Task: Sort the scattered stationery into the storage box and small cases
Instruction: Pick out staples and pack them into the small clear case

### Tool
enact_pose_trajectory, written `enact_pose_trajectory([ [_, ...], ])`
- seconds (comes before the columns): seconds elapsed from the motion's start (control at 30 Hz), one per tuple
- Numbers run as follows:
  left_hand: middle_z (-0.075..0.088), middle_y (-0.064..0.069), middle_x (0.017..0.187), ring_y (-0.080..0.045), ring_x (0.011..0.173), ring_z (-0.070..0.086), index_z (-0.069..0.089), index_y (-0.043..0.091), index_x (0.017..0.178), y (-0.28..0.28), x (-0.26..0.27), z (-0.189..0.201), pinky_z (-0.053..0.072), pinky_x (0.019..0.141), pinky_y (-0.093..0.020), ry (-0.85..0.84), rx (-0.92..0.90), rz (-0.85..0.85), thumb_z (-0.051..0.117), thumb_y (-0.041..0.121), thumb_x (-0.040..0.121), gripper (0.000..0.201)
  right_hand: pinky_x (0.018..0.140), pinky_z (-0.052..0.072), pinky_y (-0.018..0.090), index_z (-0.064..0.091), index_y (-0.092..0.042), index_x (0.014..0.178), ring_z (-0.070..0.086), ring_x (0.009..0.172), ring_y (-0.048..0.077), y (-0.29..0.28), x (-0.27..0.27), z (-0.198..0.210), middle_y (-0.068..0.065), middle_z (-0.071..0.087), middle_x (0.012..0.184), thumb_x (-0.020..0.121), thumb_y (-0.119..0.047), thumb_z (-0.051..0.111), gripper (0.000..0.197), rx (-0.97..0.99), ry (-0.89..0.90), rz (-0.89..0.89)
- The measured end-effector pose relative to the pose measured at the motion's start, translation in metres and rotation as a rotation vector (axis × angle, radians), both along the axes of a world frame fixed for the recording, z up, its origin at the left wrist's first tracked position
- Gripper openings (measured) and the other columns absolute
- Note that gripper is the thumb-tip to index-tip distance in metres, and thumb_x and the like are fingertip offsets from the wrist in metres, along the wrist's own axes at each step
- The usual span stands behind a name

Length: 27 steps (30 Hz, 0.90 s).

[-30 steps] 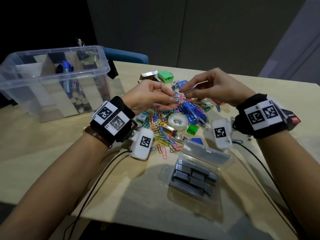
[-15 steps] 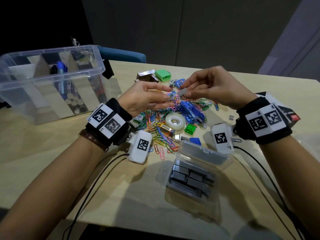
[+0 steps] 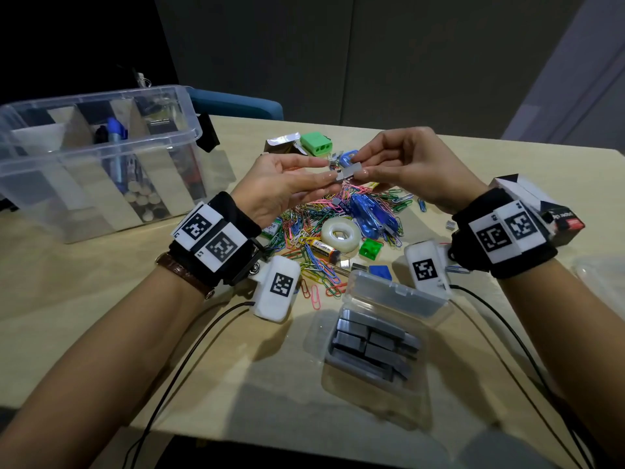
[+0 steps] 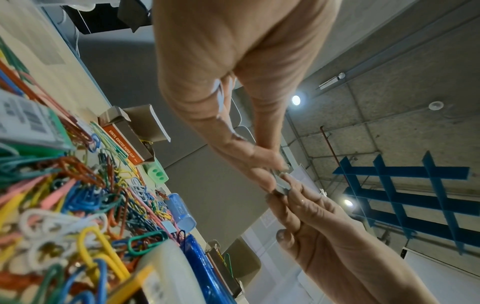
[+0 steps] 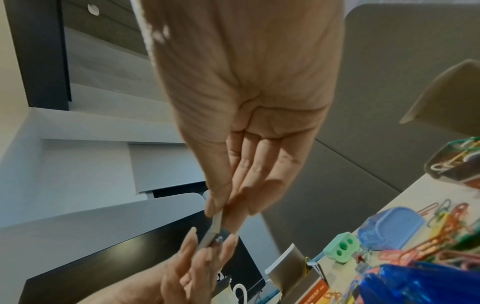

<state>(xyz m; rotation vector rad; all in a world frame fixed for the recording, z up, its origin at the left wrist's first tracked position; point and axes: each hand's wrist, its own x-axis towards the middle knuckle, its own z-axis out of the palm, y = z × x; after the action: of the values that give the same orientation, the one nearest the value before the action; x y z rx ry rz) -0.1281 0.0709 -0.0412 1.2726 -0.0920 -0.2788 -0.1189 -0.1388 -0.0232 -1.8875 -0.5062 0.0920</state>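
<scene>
A short grey staple strip (image 3: 350, 171) is held in the air above the heap of coloured paper clips (image 3: 314, 231). My left hand (image 3: 333, 172) pinches its left end and my right hand (image 3: 359, 166) pinches its right end. The left wrist view shows the staple strip (image 4: 281, 185) caught between both sets of fingertips. In the right wrist view the staple strip (image 5: 214, 228) runs from my thumb and fingers down to the other hand. An open clear small case (image 3: 399, 299) holding several staple blocks lies near the front. The clear storage box (image 3: 189, 130) stands at the left.
Among the clips lie a tape roll (image 3: 341, 233), a battery (image 3: 324, 248), a blue stapler (image 3: 372, 214) and a small green block (image 3: 370, 248). A green sharpener (image 3: 316, 143) and an open clip carton (image 3: 280, 145) sit behind. A black box (image 3: 561, 221) stands at the right.
Both hands have risen from the clip pile. The right hand brought the staple strip to the left hand's fingertips, and both hands now pinch it.
</scene>
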Motion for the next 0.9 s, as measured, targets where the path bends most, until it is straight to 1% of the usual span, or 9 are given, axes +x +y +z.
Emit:
enact_pose_trajectory([
  [0.07,0.074,-0.018,0.090,-0.020,0.074,0.074,0.061,-0.002,0.111,0.0003,0.0003,-0.0002,0.056,0.056,-0.016,-0.007,-0.007,0.013,0.070,0.000,0.072,0.039,0.067,0.058,0.027,0.067,-0.011,0.098,0.072,0.080,0.014,-0.0008,0.0010,-0.0016,0.001,0.075,0.082,0.071,-0.021,0.074,0.029,0.029,-0.006,-0.014],
  [0.17,0.074,-0.016,0.086,-0.018,0.072,0.074,0.061,-0.002,0.109,0.0011,0.0004,0.0003,0.056,0.055,-0.015,-0.014,0.016,0.019,0.071,0.003,0.068,0.043,0.068,0.057,0.029,0.067,-0.011,0.099,0.071,0.083,0.018,-0.0020,0.0033,-0.0037,0.004,0.074,0.087,0.072,-0.022,0.075,0.030,0.063,-0.012,-0.046],
  [0.23,0.074,-0.015,0.083,-0.017,0.071,0.073,0.061,-0.003,0.106,0.0011,0.0000,0.0003,0.055,0.054,-0.015,-0.028,0.057,0.003,0.071,0.000,0.073,0.035,0.067,0.056,0.029,0.069,-0.014,0.098,0.068,0.082,0.019,-0.0019,0.0039,-0.0051,0.004,0.073,0.088,0.072,-0.024,0.076,0.029,0.049,-0.023,-0.045],
  [0.33,0.074,-0.013,0.079,-0.016,0.068,0.073,0.061,-0.002,0.104,0.0001,-0.0013,0.0007,0.053,0.053,-0.014,-0.048,0.108,-0.019,0.069,-0.004,0.079,0.027,0.067,0.054,0.027,0.071,-0.018,0.097,0.065,0.079,0.014,-0.0014,0.0028,-0.0063,-0.003,0.071,0.085,0.073,-0.027,0.076,0.026,-0.010,-0.051,-0.009],
  [0.5,0.075,-0.012,0.080,-0.016,0.069,0.073,0.060,0.000,0.107,-0.0014,-0.0028,0.0015,0.055,0.056,-0.016,-0.073,0.105,-0.015,0.074,0.003,0.068,0.041,0.073,0.057,0.021,0.070,-0.007,0.096,0.068,0.079,0.010,-0.0041,0.0007,-0.0033,0.000,0.074,0.087,0.070,-0.017,0.076,0.028,-0.036,-0.053,0.056],
  [0.57,0.074,-0.011,0.079,-0.016,0.067,0.072,0.058,-0.003,0.110,-0.0028,-0.0036,0.0009,0.056,0.058,-0.017,-0.072,0.090,0.005,0.074,0.005,0.065,0.049,0.073,0.055,0.018,0.071,-0.005,0.094,0.070,0.077,0.009,-0.0036,-0.0004,-0.0037,-0.001,0.074,0.083,0.069,-0.015,0.078,0.028,-0.065,-0.093,0.054],
  [0.63,0.074,-0.011,0.077,-0.016,0.066,0.072,0.058,-0.004,0.110,-0.0041,-0.0037,-0.0001,0.057,0.059,-0.018,-0.073,0.073,0.028,0.075,0.007,0.061,0.053,0.073,0.055,0.017,0.071,-0.005,0.091,0.071,0.075,0.009,-0.0022,-0.0014,-0.0044,0.002,0.073,0.082,0.068,-0.014,0.080,0.027,-0.101,-0.147,0.039],
  [0.77,0.074,-0.010,0.076,-0.016,0.065,0.072,0.059,-0.002,0.104,-0.0050,-0.0035,-0.0016,0.057,0.060,-0.019,-0.072,0.051,0.036,0.075,0.008,0.060,0.047,0.071,0.054,0.016,0.073,-0.005,0.091,0.071,0.075,0.007,0.0005,-0.0022,-0.0046,0.001,0.073,0.081,0.071,-0.008,0.082,0.022,-0.151,-0.236,0.028],
  [0.9,0.074,-0.010,0.075,-0.015,0.065,0.072,0.059,-0.002,0.103,-0.0071,-0.0039,-0.0034,0.055,0.056,-0.017,-0.072,0.048,0.026,0.074,0.005,0.064,0.042,0.069,0.053,0.014,0.074,-0.008,0.089,0.070,0.074,0.006,0.0019,-0.0032,-0.0030,0.000,0.073,0.082,0.069,-0.011,0.084,0.022,-0.204,-0.296,0.020],
])
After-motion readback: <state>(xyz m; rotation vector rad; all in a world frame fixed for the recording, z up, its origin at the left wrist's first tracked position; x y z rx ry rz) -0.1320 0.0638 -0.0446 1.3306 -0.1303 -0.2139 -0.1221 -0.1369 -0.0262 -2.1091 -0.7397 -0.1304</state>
